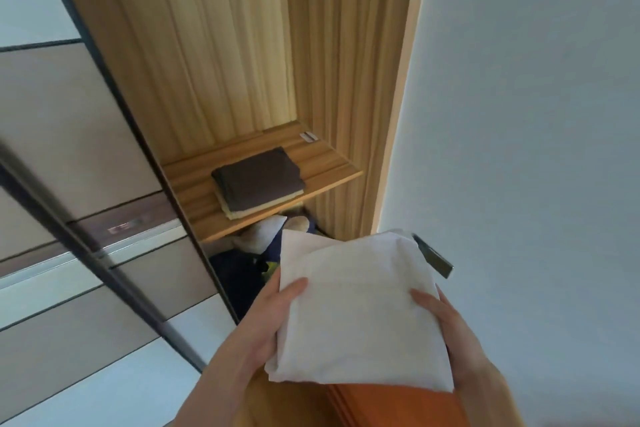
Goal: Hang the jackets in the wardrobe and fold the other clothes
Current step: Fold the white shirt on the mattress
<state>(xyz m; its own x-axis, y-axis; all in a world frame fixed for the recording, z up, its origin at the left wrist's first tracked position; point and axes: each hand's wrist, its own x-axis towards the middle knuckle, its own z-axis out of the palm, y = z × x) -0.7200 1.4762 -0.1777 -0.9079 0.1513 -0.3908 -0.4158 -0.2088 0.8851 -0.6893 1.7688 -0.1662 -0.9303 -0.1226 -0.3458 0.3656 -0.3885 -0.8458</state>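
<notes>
White cloth (pixel 360 315) showing plain; orange fabric (pixel 398 407) glowing beneath — dark brown fold (pixel 258 178) lying over a cream one (pixel 242 213); shelf (pixel 322 163) showing striped light wood.

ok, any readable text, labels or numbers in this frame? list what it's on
None readable.
Small white tag at the back of the wardrobe shelf: dark marks, too small and blurred to read.
Folded white garment in the hands: no print visible.
Folded dark garment on the shelf: none.
</notes>
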